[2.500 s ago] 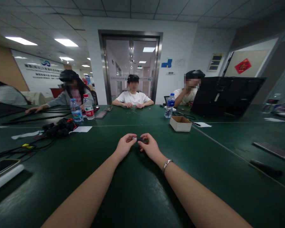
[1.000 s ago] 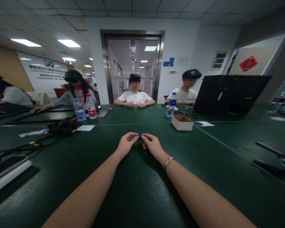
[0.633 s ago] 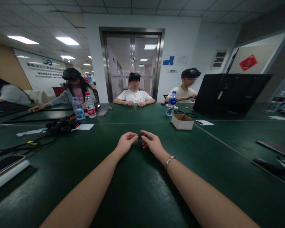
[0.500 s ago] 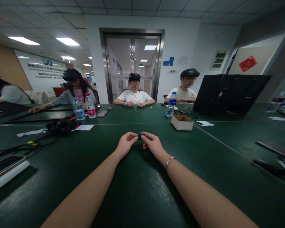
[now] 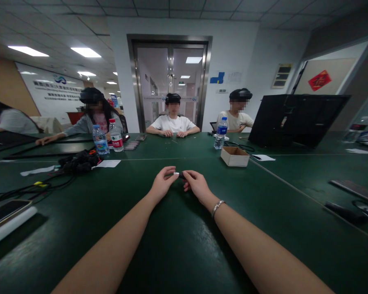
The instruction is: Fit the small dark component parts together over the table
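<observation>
Both hands meet over green table (image 5: 178, 245), short of cardboard box (image 5: 234, 156) — left hand (image 5: 162, 185) and right hand (image 5: 197, 185) fingertips pinched on small dark part (image 5: 179, 174), silver end leftward; two-sided grip likely steadies it — fingers otherwise curled.

- Both forearms are seen bare, with no sleeves in view.
- A thin silver bracelet (image 5: 217, 207) is worn on the right wrist.
- The left hand (image 5: 163, 183) and right hand (image 5: 196, 186) are ungloved.
</observation>
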Tool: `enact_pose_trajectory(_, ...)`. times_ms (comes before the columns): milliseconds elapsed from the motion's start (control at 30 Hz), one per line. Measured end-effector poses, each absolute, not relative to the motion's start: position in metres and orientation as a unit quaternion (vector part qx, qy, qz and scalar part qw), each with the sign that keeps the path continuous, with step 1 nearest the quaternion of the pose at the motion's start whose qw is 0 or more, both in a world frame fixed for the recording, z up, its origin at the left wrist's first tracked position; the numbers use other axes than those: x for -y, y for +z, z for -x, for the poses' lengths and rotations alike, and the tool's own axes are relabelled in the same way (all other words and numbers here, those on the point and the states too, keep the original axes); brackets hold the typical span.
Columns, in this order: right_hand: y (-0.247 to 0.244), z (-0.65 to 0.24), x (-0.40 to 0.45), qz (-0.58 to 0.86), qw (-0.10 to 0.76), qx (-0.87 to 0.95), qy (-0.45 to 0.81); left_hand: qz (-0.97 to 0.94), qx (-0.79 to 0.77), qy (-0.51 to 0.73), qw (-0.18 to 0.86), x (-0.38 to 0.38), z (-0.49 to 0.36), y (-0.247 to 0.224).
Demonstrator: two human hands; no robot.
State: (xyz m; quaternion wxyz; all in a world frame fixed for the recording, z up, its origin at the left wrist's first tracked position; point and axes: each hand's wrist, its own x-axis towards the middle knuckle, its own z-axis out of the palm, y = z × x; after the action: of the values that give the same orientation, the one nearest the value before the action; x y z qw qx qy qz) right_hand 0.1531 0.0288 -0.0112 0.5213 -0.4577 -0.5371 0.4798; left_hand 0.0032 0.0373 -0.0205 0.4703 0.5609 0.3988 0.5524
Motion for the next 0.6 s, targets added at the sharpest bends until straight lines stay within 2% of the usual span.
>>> enact_pose_trajectory(100, -0.0097, -0.1524, -0.0275, 0.465, 0.521, 0.532, 0.479, -0.532, -0.427, 0.533, 0.500, -0.0408, -0.0035, -0.0236)
enact_pose_trajectory(400, -0.0111, -0.1539, -0.0281, 0.461, 0.528, 0.519, 0.490, -0.619, -0.395, 0.520, 0.436, -0.0373, 0.0014, -0.0218)
enact_pose_trajectory(600, -0.0150, -0.1552, -0.0299, 0.456, 0.529, 0.522, 0.490, -0.606, -0.367, 0.535, 0.461, -0.0346, 0.0002, -0.0195)
